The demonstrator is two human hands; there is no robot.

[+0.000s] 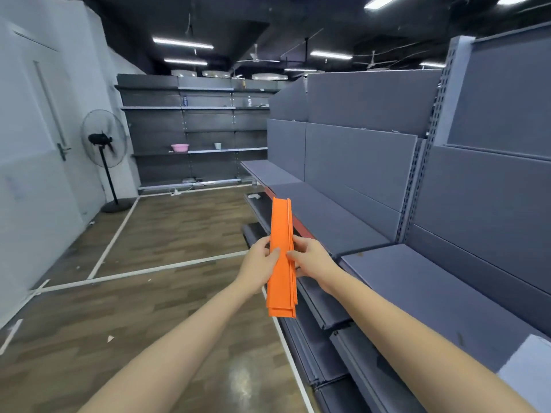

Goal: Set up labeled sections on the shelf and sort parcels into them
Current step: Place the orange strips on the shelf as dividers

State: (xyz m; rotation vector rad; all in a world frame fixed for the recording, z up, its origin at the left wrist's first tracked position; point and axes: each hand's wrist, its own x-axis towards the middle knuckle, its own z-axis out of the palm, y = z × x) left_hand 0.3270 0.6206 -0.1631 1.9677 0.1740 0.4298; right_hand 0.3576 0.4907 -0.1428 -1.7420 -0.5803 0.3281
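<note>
Holds a stack of orange strips (pixel 281 248) out beside the grey shelf (pixel 432 281), pinched along its long edges by left grip (pixel 259 259) and right grip (pixel 310 257).

Cool ceiling tube lights (pixel 182 43) light the room evenly; glare on the near floor (pixel 243 383); the right shelf (pixel 432 293) bows from wide-angle distortion.

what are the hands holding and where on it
Both hands hold a stack of long orange strips around its middle: the left hand on its left edge, the right hand on its right edge.
</note>
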